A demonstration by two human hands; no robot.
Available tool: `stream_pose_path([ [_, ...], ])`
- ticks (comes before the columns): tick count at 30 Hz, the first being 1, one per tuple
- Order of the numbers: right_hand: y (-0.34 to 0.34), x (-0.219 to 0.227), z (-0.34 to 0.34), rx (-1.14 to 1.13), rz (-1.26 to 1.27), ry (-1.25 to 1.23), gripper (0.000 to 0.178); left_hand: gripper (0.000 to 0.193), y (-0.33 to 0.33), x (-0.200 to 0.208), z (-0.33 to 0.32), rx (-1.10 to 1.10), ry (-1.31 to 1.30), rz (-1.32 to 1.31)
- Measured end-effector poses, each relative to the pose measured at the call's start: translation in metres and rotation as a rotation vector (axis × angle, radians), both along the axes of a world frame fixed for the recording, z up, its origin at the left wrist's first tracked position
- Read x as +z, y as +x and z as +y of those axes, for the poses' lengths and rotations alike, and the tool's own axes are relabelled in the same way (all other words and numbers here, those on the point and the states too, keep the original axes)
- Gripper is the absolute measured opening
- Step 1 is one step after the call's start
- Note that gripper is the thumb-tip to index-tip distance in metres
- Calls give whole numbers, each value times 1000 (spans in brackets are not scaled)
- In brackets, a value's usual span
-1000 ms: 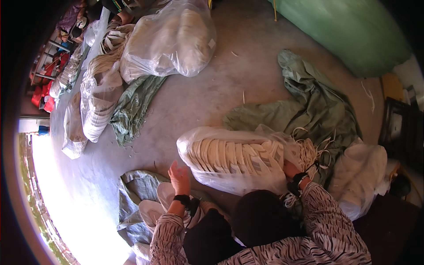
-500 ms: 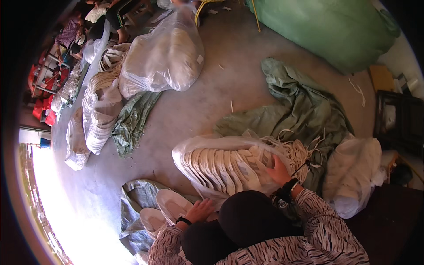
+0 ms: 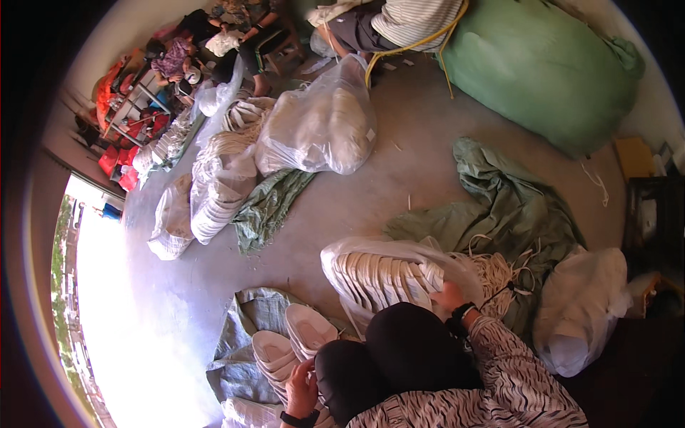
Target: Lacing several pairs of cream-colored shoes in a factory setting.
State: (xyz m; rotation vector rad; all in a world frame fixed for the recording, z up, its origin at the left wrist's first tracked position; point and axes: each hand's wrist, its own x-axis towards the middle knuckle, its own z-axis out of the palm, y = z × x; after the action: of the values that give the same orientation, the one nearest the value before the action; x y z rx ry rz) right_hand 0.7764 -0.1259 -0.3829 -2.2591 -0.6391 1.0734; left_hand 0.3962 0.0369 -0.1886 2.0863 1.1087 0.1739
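Observation:
A long row of nested off-white shoe uppers (image 3: 389,277) lies in a clear plastic bag (image 3: 341,250) in front of my knees. My right hand (image 3: 449,297) is closed on an upper at the row's right end, beside a bundle of loose pale cords (image 3: 492,274). Down by my left knee is my left hand (image 3: 302,391), its fingers loosely bent and apart, with nothing seen in them. It is against stacked off-white uppers (image 3: 275,349); a second stack (image 3: 310,327) stands beside them. My knee partly hides both stacks.
Green sheeting (image 3: 499,214) lies beyond the bag. Another filled bag (image 3: 581,307) is at right. Several bagged rows (image 3: 217,192) lie far left. A big green sack (image 3: 549,71) stands behind. A person on a yellow-framed chair (image 3: 448,68) and other people sit at the back.
My left hand has come off the top of the stack and moved down beside my knee. My right hand's fingers have closed on the end upper. The view has tilted up, showing more of the back.

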Motion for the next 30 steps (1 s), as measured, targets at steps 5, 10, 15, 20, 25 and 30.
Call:
stream_pose_path([
  [5, -8, -14, 23, 10, -531, 75, 44, 33, -13, 21, -55, 120, 16, -73],
  [10, -6, -23, 4, 49, -218, 32, 47, 27, -44, 24, -103, 102, 94, -76],
  [15, 5, -23, 10, 177, -335, 151, 38, 24, -45, 34, -135, 302, -6, -204],
  [20, 21, 62, 17, 279, -497, 433, 38, 26, -46, 24, -134, 254, 134, -65],
  [25, 56, 84, -14, -18, -188, 414, 35, 28, -37, 28, -128, 209, 89, -159],
  [30, 64, 176, -19, -317, 886, 1000, 40, 37, -31, 34, -128, 106, 119, -218],
])
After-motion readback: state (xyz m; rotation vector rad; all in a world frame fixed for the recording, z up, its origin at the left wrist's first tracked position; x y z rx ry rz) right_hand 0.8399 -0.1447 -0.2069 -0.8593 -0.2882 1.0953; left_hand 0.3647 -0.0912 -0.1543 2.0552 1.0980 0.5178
